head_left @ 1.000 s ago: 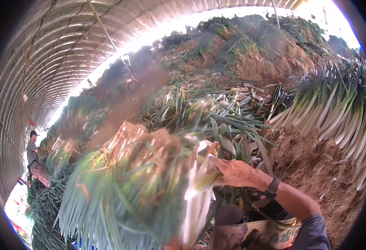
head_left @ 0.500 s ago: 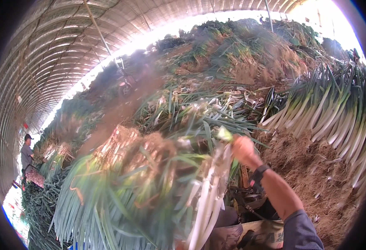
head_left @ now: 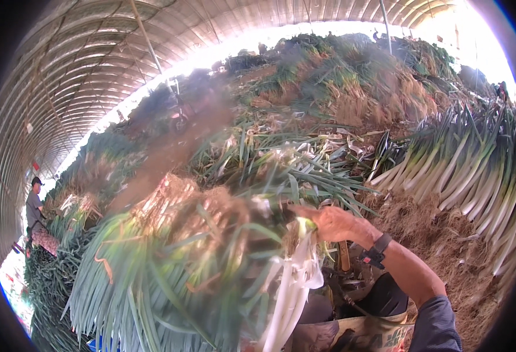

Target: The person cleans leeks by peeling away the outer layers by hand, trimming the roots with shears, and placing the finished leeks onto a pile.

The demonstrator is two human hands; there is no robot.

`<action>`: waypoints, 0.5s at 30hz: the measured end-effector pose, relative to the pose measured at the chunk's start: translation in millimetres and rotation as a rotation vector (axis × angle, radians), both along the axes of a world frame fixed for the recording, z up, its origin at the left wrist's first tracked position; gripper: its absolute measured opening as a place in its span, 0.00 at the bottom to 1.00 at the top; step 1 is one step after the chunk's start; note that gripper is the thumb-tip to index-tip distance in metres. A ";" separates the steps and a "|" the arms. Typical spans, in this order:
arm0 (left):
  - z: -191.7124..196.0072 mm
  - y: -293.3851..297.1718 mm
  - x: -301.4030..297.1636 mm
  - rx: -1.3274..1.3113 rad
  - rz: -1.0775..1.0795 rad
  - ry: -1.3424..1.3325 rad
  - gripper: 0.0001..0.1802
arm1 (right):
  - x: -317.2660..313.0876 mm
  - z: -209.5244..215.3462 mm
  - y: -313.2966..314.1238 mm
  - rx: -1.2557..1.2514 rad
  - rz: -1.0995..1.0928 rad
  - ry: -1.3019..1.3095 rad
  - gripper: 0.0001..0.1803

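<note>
My right hand [head_left: 335, 225] reaches in from the lower right, a dark watch on its wrist. Its fingers are closed at the end of a bunch of long white green onion stalks [head_left: 288, 302]. Thin whitish outer skin [head_left: 309, 267] hangs loose beside the stalks, and brown roots show near the fingertips. Just left of the hand lies a big heap of unpeeled green onions [head_left: 146, 281], root ends up and green leaves trailing toward me. My left hand is out of sight.
Peeled green onions [head_left: 457, 158] are stacked at the right, above a mound of cut brown roots [head_left: 445, 258]. Loose leaves [head_left: 269, 149] lie ahead, with more onion heaps behind. A printed sack or container [head_left: 369, 331] is below my arm. A person [head_left: 36, 205] stands far left.
My right hand has moved left and slightly down to the stalk ends. Loose skin now hangs from the stalks. The view has shifted slightly.
</note>
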State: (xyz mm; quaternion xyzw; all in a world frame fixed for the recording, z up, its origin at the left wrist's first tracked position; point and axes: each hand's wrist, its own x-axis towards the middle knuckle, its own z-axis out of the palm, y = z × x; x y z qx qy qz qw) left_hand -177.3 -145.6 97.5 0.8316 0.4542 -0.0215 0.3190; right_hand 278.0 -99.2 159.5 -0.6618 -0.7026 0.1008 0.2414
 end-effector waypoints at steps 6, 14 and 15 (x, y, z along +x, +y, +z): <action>-18.1 -7.3 -6.7 0.228 -0.134 -0.003 0.45 | -25.7 0.6 13.4 -0.120 -0.040 -0.184 0.16; -73.0 -18.4 -28.5 0.213 -0.003 -0.223 0.42 | 29.4 -27.0 37.3 -0.187 -0.521 -0.582 0.11; -66.3 -10.8 -25.2 0.213 -0.027 -0.237 0.42 | 82.8 -22.6 21.2 -0.084 -0.716 -0.281 0.10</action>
